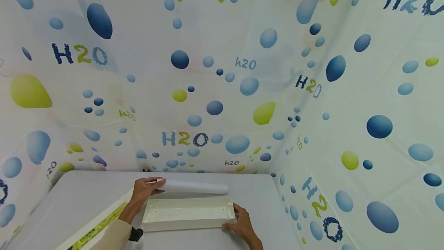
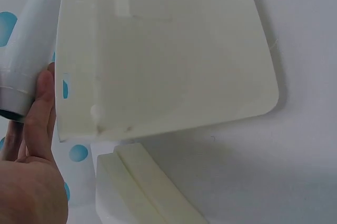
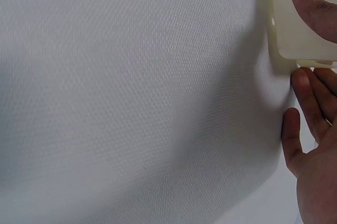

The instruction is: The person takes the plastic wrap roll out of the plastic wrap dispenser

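Observation:
My left hand (image 1: 145, 190) holds the left end of a smooth white roll (image 1: 197, 187), which lies crosswise behind a shallow cream tray. In the left wrist view, the roll (image 2: 26, 61) shows a dark, hollow-looking end, with my left hand's fingers (image 2: 41, 111) against it. The open-topped rectangular tray (image 1: 189, 225) is in front of me; its outer wall (image 2: 184, 61) fills much of the left wrist view. At its right end, my right hand (image 1: 241, 223) grips the tray. The right wrist view shows the thumb (image 3: 316, 13) over the tray's face and fingertips at its edge.
Left of the tray, a long white piece with a yellow-green printed strip (image 1: 98, 225) lies at a slant, partly under my left forearm. A white cloth covers the table (image 1: 86, 188). Curtains (image 1: 215, 88) printed with blue and green drops stand behind and at the sides.

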### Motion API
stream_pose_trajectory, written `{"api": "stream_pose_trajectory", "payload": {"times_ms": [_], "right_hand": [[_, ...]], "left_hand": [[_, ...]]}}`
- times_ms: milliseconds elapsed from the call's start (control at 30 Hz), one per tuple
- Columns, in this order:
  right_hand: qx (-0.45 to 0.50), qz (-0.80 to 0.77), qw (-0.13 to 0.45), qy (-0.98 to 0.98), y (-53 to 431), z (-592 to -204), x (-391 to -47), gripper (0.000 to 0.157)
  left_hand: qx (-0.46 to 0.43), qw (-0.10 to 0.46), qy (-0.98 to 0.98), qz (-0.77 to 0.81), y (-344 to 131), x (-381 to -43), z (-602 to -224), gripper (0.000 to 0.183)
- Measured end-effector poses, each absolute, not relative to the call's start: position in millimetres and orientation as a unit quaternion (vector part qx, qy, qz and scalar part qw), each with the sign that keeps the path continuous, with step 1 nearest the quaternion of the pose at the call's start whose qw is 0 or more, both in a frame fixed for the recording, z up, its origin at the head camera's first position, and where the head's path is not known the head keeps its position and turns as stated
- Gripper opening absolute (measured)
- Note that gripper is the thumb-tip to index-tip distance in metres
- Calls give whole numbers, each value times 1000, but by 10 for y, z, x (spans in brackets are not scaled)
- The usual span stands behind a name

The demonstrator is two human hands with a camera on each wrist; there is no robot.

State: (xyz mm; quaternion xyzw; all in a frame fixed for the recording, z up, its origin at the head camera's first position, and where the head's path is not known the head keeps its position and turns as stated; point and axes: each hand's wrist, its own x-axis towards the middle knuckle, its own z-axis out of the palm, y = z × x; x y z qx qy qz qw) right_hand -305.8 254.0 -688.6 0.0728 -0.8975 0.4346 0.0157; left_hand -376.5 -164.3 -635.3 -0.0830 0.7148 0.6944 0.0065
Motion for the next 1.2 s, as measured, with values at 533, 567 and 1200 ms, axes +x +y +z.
{"api": "stream_pose_trajectory", "payload": {"times_ms": [533, 567, 1200], "right_hand": [[73, 443, 6, -894, 2517, -6843, -3045, 95], [74, 444, 6, -893, 2518, -6840, -3042, 95], [69, 430, 12, -900, 2522, -6831, -3045, 95]], "left_hand": [[-72, 24, 843, 533, -1756, -3862, -6371, 47], [-70, 23, 846, 529, -1758, -3870, -6376, 44], [-76, 18, 879, 470, -1711, -3937, -6441, 28]]}}
